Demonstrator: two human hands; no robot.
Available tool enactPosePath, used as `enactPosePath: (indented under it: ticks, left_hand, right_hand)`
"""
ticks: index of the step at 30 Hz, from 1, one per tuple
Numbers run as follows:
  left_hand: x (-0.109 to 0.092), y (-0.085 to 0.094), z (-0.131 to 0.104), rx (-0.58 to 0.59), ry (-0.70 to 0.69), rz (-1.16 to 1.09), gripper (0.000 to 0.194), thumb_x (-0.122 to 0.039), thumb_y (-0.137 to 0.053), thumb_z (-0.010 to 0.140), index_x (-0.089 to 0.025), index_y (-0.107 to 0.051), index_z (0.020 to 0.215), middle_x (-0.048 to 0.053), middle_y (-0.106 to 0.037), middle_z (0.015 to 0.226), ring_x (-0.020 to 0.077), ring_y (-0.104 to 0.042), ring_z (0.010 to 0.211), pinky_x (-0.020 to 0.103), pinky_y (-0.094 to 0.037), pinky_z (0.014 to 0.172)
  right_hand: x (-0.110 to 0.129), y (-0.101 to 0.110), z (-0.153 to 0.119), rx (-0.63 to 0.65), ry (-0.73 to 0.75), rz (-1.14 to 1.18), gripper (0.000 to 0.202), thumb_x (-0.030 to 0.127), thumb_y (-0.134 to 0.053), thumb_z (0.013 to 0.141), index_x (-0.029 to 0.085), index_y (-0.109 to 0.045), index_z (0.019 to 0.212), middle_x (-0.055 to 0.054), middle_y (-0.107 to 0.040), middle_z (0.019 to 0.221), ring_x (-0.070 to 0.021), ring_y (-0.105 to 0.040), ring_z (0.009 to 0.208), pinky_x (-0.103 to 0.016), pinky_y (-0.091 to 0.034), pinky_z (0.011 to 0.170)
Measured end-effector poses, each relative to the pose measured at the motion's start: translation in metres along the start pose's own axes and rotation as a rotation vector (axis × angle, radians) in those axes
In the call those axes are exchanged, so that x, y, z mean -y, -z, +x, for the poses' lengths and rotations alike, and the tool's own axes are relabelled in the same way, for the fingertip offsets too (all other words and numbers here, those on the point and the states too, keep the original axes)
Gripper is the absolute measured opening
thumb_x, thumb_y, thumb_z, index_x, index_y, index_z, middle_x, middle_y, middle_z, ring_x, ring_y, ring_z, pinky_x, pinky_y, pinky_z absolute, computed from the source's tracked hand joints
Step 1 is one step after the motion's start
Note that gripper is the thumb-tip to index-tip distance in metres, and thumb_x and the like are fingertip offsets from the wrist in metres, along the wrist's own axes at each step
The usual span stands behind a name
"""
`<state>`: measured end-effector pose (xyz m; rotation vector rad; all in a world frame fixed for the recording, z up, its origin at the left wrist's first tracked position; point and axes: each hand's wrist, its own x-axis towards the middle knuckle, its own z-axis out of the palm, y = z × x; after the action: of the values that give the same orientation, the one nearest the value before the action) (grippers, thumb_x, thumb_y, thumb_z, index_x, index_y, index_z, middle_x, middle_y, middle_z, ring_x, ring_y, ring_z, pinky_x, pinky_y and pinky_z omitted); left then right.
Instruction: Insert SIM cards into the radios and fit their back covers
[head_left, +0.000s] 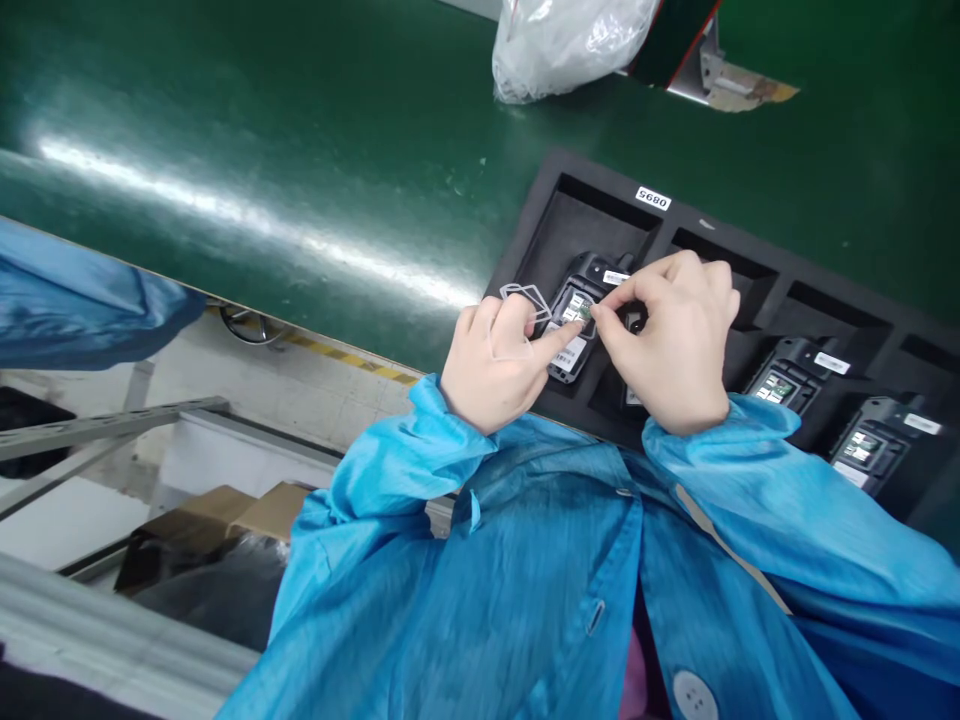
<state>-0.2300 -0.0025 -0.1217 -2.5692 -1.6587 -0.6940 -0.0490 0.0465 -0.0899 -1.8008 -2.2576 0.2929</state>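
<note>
A black handheld device [568,357] with an exposed inner compartment lies in the leftmost pocket of a black foam tray [600,180]. My left hand [499,360] is closed around a clear plastic piece [525,297], and its index fingertip touches the device's compartment. At the same compartment, my right hand [671,335] pinches with thumb and index finger; what is between them is too small to make out. Another device lies mostly hidden beneath my right hand. Further right in the tray are a device [784,380] and one more [870,445].
A clear plastic bag [570,45] lies on the green table [262,130] at the top, beside a metal bracket [731,80]. Blue fabric [82,295] is at the left edge. Cardboard boxes [202,515] and a metal frame [112,425] are below the table.
</note>
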Motion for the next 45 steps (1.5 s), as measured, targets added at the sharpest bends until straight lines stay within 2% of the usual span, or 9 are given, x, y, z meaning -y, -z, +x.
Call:
enactPosePath:
  ticks: [7, 12, 17, 22, 27, 29, 34, 38, 45]
  left_hand:
    - [0.002, 0.001, 0.002, 0.013, 0.031, 0.061, 0.036, -0.020, -0.051, 0.083, -0.028, -0.064, 0.115, 0.007, -0.045, 0.093, 0.0229, -0.039, 0.084, 0.035, -0.027, 0.069]
    - [0.002, -0.001, 0.001, 0.019, -0.035, 0.064, 0.046, -0.019, -0.052, 0.082, -0.034, -0.059, 0.125, 0.006, -0.044, 0.091, 0.0215, -0.038, 0.081, 0.034, -0.026, 0.069]
    - [0.002, -0.001, 0.000, 0.024, -0.023, 0.084, 0.039, -0.022, -0.052, 0.084, -0.030, -0.062, 0.120, 0.007, -0.046, 0.091, 0.0228, -0.040, 0.083, 0.035, -0.027, 0.069]
    - [0.001, 0.002, 0.000, 0.029, 0.021, 0.107, 0.044, -0.019, -0.053, 0.080, -0.027, -0.061, 0.123, 0.008, -0.049, 0.091, 0.0234, -0.041, 0.083, 0.036, -0.027, 0.070]
    - [0.000, -0.001, -0.002, 0.018, -0.045, 0.078, 0.053, -0.016, -0.056, 0.076, -0.033, -0.059, 0.127, 0.006, -0.047, 0.087, 0.0215, -0.038, 0.078, 0.035, -0.026, 0.068]
    - [0.001, -0.002, -0.003, 0.019, -0.047, 0.083, 0.050, -0.018, -0.056, 0.076, -0.031, -0.061, 0.124, 0.006, -0.047, 0.087, 0.0216, -0.039, 0.078, 0.035, -0.025, 0.067]
    - [0.001, 0.000, -0.003, 0.046, -0.003, 0.104, 0.048, -0.022, -0.054, 0.080, -0.028, -0.060, 0.127, 0.008, -0.049, 0.090, 0.0229, -0.040, 0.082, 0.036, -0.026, 0.069]
    - [-0.001, 0.003, -0.005, 0.077, 0.028, 0.119, 0.050, -0.020, -0.052, 0.081, -0.031, -0.057, 0.130, 0.007, -0.050, 0.091, 0.0230, -0.041, 0.083, 0.036, -0.027, 0.070]
    - [-0.002, 0.006, -0.005, 0.151, 0.065, 0.125, 0.047, -0.022, -0.053, 0.081, -0.031, -0.060, 0.127, 0.008, -0.049, 0.094, 0.0245, -0.042, 0.085, 0.038, -0.029, 0.070]
  right_hand:
    - [-0.002, -0.004, -0.001, -0.004, 0.021, -0.001, 0.022, 0.038, -0.053, 0.089, 0.021, -0.066, 0.085, -0.011, -0.057, 0.102, -0.0302, -0.045, 0.102, -0.044, -0.034, 0.082]
    - [-0.002, -0.005, -0.001, -0.010, 0.026, -0.022, 0.024, 0.038, -0.049, 0.091, 0.019, -0.064, 0.088, -0.013, -0.055, 0.104, -0.0310, -0.044, 0.103, -0.045, -0.035, 0.082]
    - [-0.001, -0.004, -0.003, -0.012, 0.033, -0.030, 0.022, 0.036, -0.048, 0.091, 0.019, -0.062, 0.087, -0.013, -0.055, 0.105, -0.0312, -0.044, 0.104, -0.045, -0.034, 0.083]
    - [0.000, -0.004, -0.004, -0.005, 0.029, -0.056, 0.024, 0.035, -0.044, 0.092, 0.019, -0.061, 0.089, -0.014, -0.054, 0.107, -0.0321, -0.043, 0.105, -0.047, -0.033, 0.084]
    - [0.000, 0.004, -0.006, -0.020, 0.024, -0.042, 0.023, 0.035, -0.048, 0.091, 0.018, -0.062, 0.099, -0.015, -0.054, 0.112, -0.0311, -0.043, 0.105, -0.045, -0.034, 0.085]
    - [-0.003, 0.010, -0.011, -0.024, 0.063, -0.032, 0.025, 0.032, -0.044, 0.093, 0.019, -0.064, 0.103, -0.013, -0.054, 0.112, -0.0298, -0.043, 0.105, -0.044, -0.035, 0.085]
    - [-0.011, 0.020, -0.033, 0.042, 0.292, -0.105, 0.030, 0.022, -0.046, 0.091, 0.032, -0.070, 0.106, -0.005, -0.056, 0.120, -0.0287, -0.042, 0.111, -0.044, -0.034, 0.087]
    - [-0.012, 0.017, -0.042, 0.047, 0.380, -0.233, 0.036, 0.020, -0.049, 0.089, 0.029, -0.065, 0.120, -0.007, -0.053, 0.128, -0.0289, -0.040, 0.116, -0.043, -0.034, 0.089]
    - [-0.007, 0.014, -0.040, 0.021, 0.402, -0.250, 0.034, 0.021, -0.050, 0.090, 0.026, -0.063, 0.121, -0.008, -0.052, 0.130, -0.0284, -0.040, 0.118, -0.043, -0.036, 0.092]
